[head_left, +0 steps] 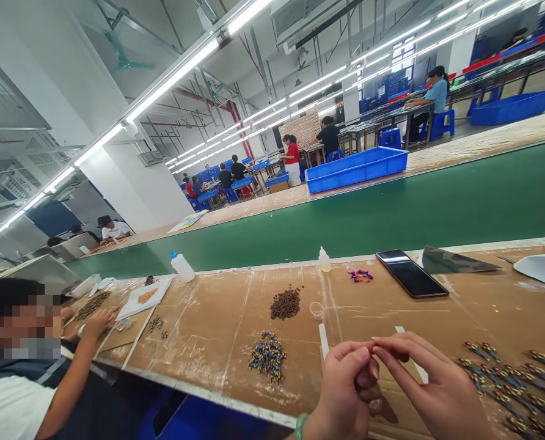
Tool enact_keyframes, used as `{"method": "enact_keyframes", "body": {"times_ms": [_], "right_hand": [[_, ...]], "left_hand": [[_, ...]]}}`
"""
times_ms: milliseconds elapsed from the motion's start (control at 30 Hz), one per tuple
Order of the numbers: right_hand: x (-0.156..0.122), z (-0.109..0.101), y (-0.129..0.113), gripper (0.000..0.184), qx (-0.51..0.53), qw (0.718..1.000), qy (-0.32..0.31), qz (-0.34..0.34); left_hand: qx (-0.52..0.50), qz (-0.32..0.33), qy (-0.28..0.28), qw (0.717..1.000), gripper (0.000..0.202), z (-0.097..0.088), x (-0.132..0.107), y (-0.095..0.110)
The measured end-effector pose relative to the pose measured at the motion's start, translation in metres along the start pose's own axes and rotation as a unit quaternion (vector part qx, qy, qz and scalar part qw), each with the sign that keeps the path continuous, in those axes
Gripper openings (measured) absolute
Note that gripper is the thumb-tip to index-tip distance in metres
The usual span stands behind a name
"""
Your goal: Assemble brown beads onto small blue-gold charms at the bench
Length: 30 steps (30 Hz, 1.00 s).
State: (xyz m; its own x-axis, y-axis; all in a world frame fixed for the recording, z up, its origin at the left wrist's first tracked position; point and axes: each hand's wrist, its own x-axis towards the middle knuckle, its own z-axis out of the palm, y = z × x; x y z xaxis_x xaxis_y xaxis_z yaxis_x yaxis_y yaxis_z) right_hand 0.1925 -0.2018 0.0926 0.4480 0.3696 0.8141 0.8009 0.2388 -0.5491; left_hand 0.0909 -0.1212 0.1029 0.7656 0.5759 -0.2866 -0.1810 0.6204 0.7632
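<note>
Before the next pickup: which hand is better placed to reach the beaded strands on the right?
Probably the right: the right hand lies beside the beaded strands, while the left hand sits farther off, with the right hand between it and them.

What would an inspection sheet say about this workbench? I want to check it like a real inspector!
surface: scuffed cardboard-covered workbench
job's things: dark bead pile; blue-and-gold beaded pieces; beaded strands
clutter: black smartphone; white squeeze bottle
grips: left hand and right hand pinch together; anything held is too small to tell
cables: nothing seen
surroundings: green conveyor belt; blue plastic crate
</note>
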Motion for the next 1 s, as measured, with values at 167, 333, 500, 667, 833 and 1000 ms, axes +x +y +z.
{"method": "enact_keyframes", "body": {"times_ms": [167,333,500,667,833,1000], "right_hand": [[-0.001,-0.001,0.002,0.024,-0.03,0.999,0.006,-0.045],[-0.008,-0.005,0.015,0.018,-0.066,0.991,-0.038,-0.111],[-0.005,-0.012,0.026,0.024,-0.103,0.974,-0.084,-0.182],[0.007,-0.018,0.025,0.025,-0.097,0.963,-0.133,-0.215],[0.011,-0.017,0.018,0.019,-0.054,0.974,-0.124,-0.182],[0.007,-0.016,0.017,0.017,-0.056,0.97,-0.124,-0.2]], "left_hand": [[-0.005,0.007,-0.003,1.0,0.053,-0.001,0.0,-0.002],[-0.007,0.003,-0.003,1.0,0.049,-0.002,-0.001,0.001],[0.003,0.004,-0.005,1.0,0.047,-0.004,-0.002,0.004],[0.011,0.0,-0.001,1.0,0.049,-0.006,-0.002,0.004],[0.028,-0.001,-0.015,0.999,0.055,-0.008,-0.002,0.004],[0.04,-0.018,-0.038,0.998,0.058,-0.013,0.0,0.008]]}}
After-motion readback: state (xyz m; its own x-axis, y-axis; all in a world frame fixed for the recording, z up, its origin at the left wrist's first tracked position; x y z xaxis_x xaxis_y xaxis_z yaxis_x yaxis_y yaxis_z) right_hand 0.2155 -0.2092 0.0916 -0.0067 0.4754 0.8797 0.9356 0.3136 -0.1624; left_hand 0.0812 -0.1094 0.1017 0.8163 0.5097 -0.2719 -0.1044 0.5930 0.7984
